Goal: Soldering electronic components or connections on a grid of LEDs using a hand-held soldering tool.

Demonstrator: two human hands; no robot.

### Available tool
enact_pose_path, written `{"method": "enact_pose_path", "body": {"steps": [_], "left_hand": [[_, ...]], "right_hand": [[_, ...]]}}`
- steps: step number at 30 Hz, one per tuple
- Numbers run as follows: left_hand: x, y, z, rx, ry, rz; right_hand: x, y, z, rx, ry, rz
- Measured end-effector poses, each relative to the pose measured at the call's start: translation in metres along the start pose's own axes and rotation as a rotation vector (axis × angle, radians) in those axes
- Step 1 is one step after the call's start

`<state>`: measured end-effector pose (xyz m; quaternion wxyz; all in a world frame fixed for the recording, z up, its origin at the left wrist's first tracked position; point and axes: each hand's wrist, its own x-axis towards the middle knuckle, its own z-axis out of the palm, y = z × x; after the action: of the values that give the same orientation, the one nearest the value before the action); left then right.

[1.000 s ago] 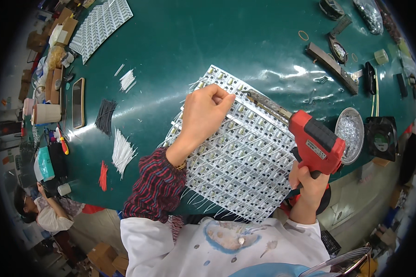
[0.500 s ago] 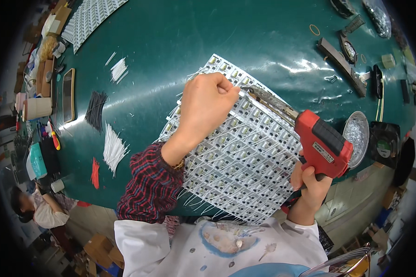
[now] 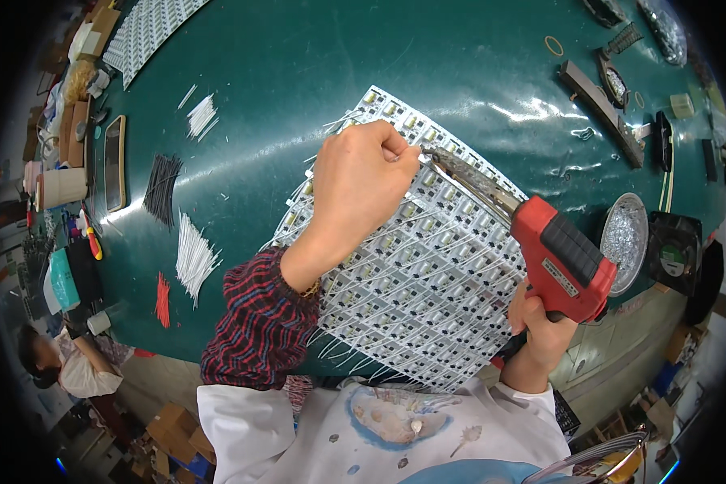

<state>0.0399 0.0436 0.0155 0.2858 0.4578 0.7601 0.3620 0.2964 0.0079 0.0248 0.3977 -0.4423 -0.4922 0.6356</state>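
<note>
A panel of small white circuit boards point(image 3: 427, 266) lies on the green table in front of me, with thin white wires running slantwise across many of them. My left hand point(image 3: 363, 173) is over its upper part, thumb and forefinger pinched together; what is between them is hidden. My right hand point(image 3: 544, 327) is wrapped round the grip of a red and black soldering gun point(image 3: 561, 258). The gun's dark metal tip point(image 3: 436, 155) points left and sits right beside my left fingertips, above the boards.
Bundles of white wires point(image 3: 194, 258), black wires point(image 3: 163, 189) and red wires point(image 3: 163, 300) lie at left, near a phone point(image 3: 116, 165). Another board panel point(image 3: 149, 32) is at the far left. A metal bowl point(image 3: 625, 242) and a dark bar point(image 3: 601, 113) are at right. Someone sits point(image 3: 77, 363) at lower left.
The soldering gun has shifted slightly left and down, its tip still by my left fingers. My left hand has barely moved, its pinch unchanged. The view has shifted slightly.
</note>
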Motion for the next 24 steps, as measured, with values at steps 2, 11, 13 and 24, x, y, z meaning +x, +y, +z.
{"method": "enact_pose_path", "body": {"steps": [2, 11, 13, 24], "left_hand": [[0.0, 0.0, 0.0, -0.002, -0.002, 0.0], [-0.001, 0.0, -0.002, -0.014, -0.012, -0.026], [-0.002, 0.002, -0.002, -0.021, -0.016, -0.027], [-0.002, -0.017, 0.002, -0.148, 0.195, 0.269]], "right_hand": [[0.001, 0.001, 0.001, 0.006, 0.009, -0.015], [0.001, 0.0, 0.0, 0.022, -0.018, 0.014], [0.0, 0.0, 0.001, 0.037, 0.016, 0.013], [-0.064, -0.015, -0.057, -0.117, 0.401, -0.598]]}}
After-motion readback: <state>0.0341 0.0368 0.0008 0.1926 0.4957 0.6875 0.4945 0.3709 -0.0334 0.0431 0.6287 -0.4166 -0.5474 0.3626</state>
